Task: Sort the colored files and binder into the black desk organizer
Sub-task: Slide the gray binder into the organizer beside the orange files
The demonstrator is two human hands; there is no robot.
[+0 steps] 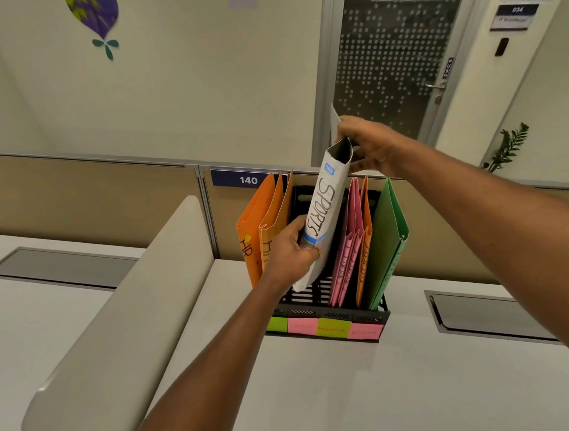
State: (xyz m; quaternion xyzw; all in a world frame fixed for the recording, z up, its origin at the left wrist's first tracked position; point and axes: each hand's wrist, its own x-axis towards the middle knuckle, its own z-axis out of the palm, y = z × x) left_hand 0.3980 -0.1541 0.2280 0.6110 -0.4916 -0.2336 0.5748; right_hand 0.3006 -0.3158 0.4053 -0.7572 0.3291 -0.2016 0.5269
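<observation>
Risk first: white lever-arch binder with "SPORTS" on its spine (320,212) was tilted, bottom corner only just into the second slot of the black slotted plastic desk organizer (322,310); it could catch a divider or shove the orange paper files (263,224) on the left. Left hand (291,252) gripped the binder's lower spine, fingers curled round. Right hand (370,146) pinched its top edge, closed. Pink files (347,244), another orange file and a green folder (387,240) stood in slots to the right.

Two bare forearms, no sleeves or jewellery
</observation>
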